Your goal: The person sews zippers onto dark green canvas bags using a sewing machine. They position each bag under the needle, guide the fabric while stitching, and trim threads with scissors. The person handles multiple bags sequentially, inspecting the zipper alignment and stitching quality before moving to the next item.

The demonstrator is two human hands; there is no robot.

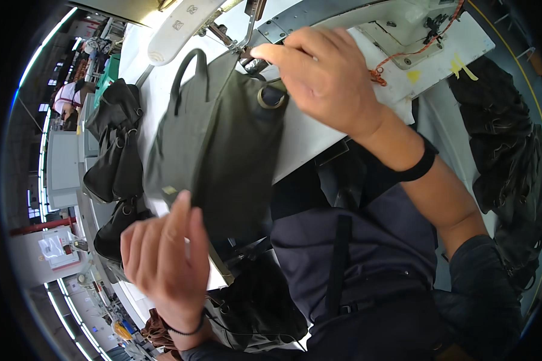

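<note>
A dark olive fabric bag (180,144) with a looped handle hangs at the front of a white sewing machine (186,27). Its top corner lies at the metal presser foot (245,53). Beside that foot, my right hand (328,81) is open, thumb stretched toward it and fingers spread and partly blurred. A metal ring on a tab (272,96) sits on the bag just below this hand. At the bag's lower edge, near a small yellowish label (170,190), my left hand (165,256) is open, index finger up and thumb apart. Whether its fingertips press the cloth is unclear.
Several dark bags (117,144) are piled along the left of the table, and more dark bags (500,156) hang at the right. An orange cord (403,55) lies across the machine bed. Dark cloth (253,307) sits low beside my lap. Another person (66,99) is far left.
</note>
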